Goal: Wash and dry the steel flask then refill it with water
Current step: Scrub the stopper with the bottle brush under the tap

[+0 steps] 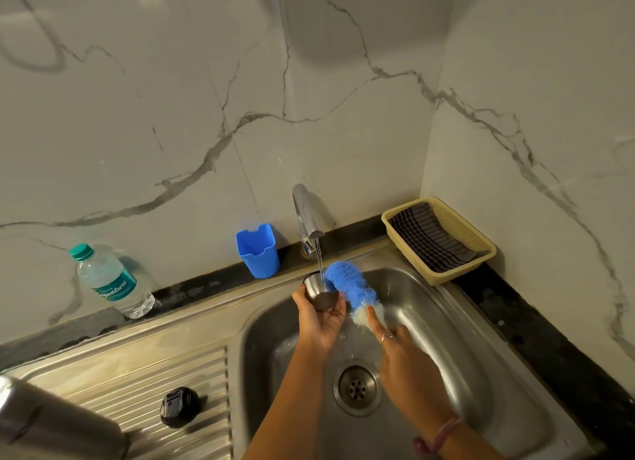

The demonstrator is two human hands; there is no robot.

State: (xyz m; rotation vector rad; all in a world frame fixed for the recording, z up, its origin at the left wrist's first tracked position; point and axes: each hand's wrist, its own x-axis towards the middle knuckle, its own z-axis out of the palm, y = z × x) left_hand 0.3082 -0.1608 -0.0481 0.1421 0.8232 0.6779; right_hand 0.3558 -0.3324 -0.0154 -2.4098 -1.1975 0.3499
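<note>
Centrally, over the steel sink basin, the left hand is gripping a small steel cup under the tap stream; the right hand is holding a blue bristle brush. The steel flask is lying at the drainboard's near-left edge.

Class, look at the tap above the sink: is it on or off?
On. A thin stream of water falls from the tap onto the steel cup held in the left hand.

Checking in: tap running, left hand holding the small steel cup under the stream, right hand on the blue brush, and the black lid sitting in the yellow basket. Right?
Not quite. In the head view the black lid sits on the ribbed drainboard, not in the yellow basket, which holds a striped cloth. The rest stands.
</note>
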